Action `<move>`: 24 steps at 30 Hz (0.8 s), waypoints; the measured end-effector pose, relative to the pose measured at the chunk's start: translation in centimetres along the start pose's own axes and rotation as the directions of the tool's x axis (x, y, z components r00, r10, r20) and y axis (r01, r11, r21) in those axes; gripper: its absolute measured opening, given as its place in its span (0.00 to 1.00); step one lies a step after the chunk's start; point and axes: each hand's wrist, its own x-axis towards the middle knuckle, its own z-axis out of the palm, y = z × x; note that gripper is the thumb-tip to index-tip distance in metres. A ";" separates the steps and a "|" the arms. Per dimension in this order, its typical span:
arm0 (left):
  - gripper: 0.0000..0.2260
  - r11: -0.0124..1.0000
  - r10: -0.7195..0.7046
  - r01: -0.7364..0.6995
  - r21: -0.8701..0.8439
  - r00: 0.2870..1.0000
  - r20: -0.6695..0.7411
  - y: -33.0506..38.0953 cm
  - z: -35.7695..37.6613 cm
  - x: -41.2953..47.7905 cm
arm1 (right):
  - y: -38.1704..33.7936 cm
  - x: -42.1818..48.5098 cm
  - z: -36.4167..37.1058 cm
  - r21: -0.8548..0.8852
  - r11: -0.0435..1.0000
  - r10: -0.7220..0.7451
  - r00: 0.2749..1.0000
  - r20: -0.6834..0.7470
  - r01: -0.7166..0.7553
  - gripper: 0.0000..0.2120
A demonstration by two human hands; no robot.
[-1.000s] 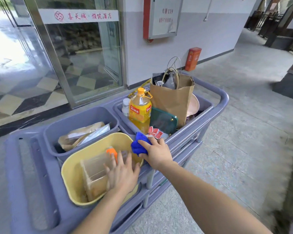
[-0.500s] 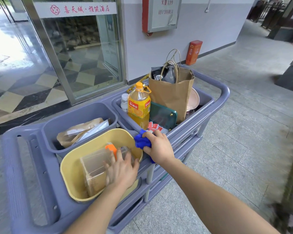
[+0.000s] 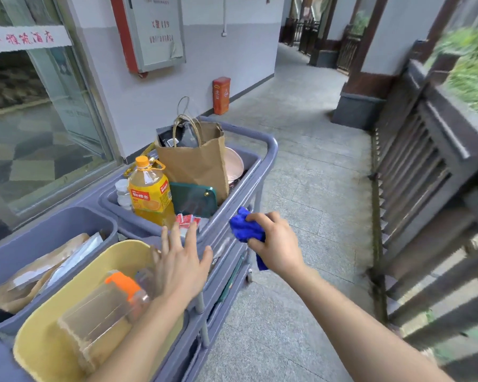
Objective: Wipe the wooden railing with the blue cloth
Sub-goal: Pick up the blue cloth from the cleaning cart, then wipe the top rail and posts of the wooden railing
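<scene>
The right hand (image 3: 277,244) is gripping the cloth (image 3: 245,229), with its fingers curled round a bunched wad and a loose tail hanging below the palm. Hand and cloth are hovering just off the cart's (image 3: 272,146) right edge, over the floor and well apart from the railing (image 3: 425,161) running along the far right. The left hand (image 3: 180,267) is holding nothing — its fingers are straight and spread above the far rim of the tub (image 3: 113,250), close over a clear jar (image 3: 100,310) lying inside.

By this view, wiping is not yet begun. The dangling tail could be snagging on the cart's edge during the swing across, tugging the cloth loose. Wadded so tightly, the cloth may be meeting the rail with only a small patch — skipping slats and ledges. The left hand could also be knocking the jar on withdrawal.
</scene>
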 end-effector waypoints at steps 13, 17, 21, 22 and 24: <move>0.29 0.859 0.505 -0.501 -0.108 0.863 0.018 20.4 2.5 -1.9 | 12.8 -13.1 -16.4 -0.058 0.902 0.376 0.846 -0.377 -0.427 0.21; 0.32 0.781 0.612 -0.599 -0.179 0.790 0.027 27.8 3.6 -4.5 | 16.3 -18.1 -21.3 -0.053 0.864 0.416 0.768 -0.487 -0.501 0.20; 0.36 0.677 0.716 -0.687 -0.262 0.698 0.017 34.6 4.8 -8.0 | 19.2 -23.2 -25.4 -0.042 0.814 0.452 0.677 -0.581 -0.579 0.21; 0.34 0.653 0.737 -0.705 -0.278 0.675 0.020 36.1 5.1 -8.9 | 19.7 -24.5 -26.2 -0.042 0.799 0.458 0.653 -0.604 -0.600 0.21; 0.32 0.599 0.783 -0.739 -0.308 0.622 0.028 39.1 5.9 -10.7 | 20.4 -27.3 -27.6 -0.044 0.762 0.472 0.601 -0.645 -0.646 0.21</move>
